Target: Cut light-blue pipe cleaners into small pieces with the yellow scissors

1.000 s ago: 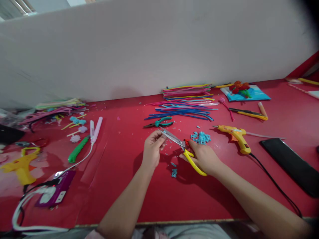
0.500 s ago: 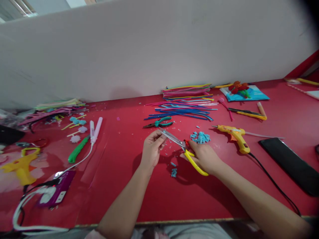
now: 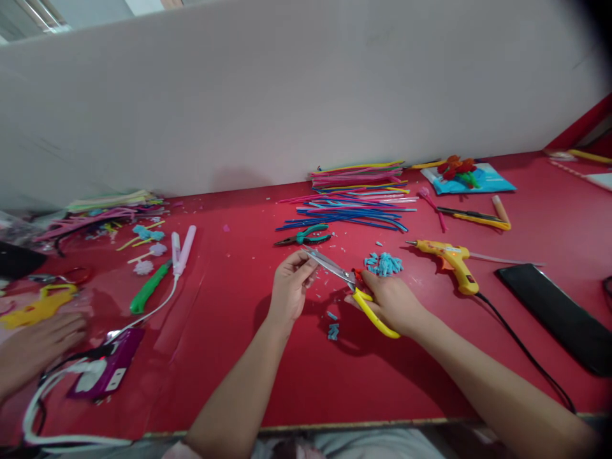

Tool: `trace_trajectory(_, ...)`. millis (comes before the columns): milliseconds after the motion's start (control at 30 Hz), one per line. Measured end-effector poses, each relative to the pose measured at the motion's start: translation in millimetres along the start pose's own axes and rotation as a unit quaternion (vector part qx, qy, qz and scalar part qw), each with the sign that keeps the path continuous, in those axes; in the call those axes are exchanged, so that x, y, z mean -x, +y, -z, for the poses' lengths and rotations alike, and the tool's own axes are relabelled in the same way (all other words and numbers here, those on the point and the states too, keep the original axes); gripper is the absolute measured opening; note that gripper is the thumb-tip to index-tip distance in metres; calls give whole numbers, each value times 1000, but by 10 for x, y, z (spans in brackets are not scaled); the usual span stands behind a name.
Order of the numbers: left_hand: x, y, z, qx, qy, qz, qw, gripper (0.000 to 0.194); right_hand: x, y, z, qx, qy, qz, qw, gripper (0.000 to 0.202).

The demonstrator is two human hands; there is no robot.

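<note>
My right hand (image 3: 389,303) grips yellow-handled scissors (image 3: 375,315), whose blades point left toward my left hand. The fingers of my left hand (image 3: 291,284) are pinched together at the blade tips; what they hold is too small to make out. A pile of short light-blue pieces (image 3: 386,264) lies just beyond my right hand. A few more blue pieces (image 3: 333,331) rest on the red table (image 3: 296,395) between my forearms. Green-handled pliers (image 3: 306,236) lie behind my left hand.
Colored stems (image 3: 354,210) are spread near the wall. On the right are a yellow glue gun (image 3: 447,258) and a black case (image 3: 554,315). At left, another person's hand (image 3: 48,341) is near a yellow glue gun (image 3: 41,307), a purple power strip (image 3: 112,370) and a green-handled tool (image 3: 150,287).
Another person's hand has come in from the left edge, beside the left yellow glue gun. My hands and the scissors have hardly moved.
</note>
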State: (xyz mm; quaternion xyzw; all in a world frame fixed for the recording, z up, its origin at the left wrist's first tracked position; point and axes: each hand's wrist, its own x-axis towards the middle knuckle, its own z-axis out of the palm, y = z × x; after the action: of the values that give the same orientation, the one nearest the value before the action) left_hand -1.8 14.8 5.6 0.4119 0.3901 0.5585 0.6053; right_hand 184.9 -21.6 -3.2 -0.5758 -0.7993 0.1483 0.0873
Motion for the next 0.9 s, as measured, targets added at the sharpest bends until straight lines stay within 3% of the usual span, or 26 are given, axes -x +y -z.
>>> trace_trajectory(600, -8, 12, -1, 28, 7, 13, 1000, 10, 2, 61, -33, 7, 29, -12, 999, 33)
trace_trajectory(767, 22, -13, -14, 12, -35, 57, 998, 10, -43, -10, -27, -172, 61, -38, 983, 28)
trace_trajectory(900, 89, -64, -91, -40, -112, 148, 982, 13, -70, -93, 7, -419, 70, -79, 902, 21)
